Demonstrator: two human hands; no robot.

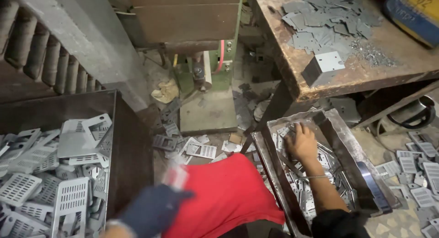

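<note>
My right hand [302,144] reaches down into a metal tray [347,142] on my right and rests, fingers curled, on a heap of small grey metal parts [315,183]; whether it grips one is hidden. My left hand [153,210], in a dark blue glove, is blurred near the bottom left, beside the edge of a dark bin [132,151]. A pale blurred shape sits at its fingertips; I cannot tell if it is held. My red-clothed lap [228,197] lies between both hands.
The dark bin holds many slotted grey metal plates [55,174]. A green press machine [206,82] stands ahead on a floor strewn with plates. A worn wooden table [366,59] at the upper right carries flat metal blanks [324,18]. More plates [411,174] lie on the floor at right.
</note>
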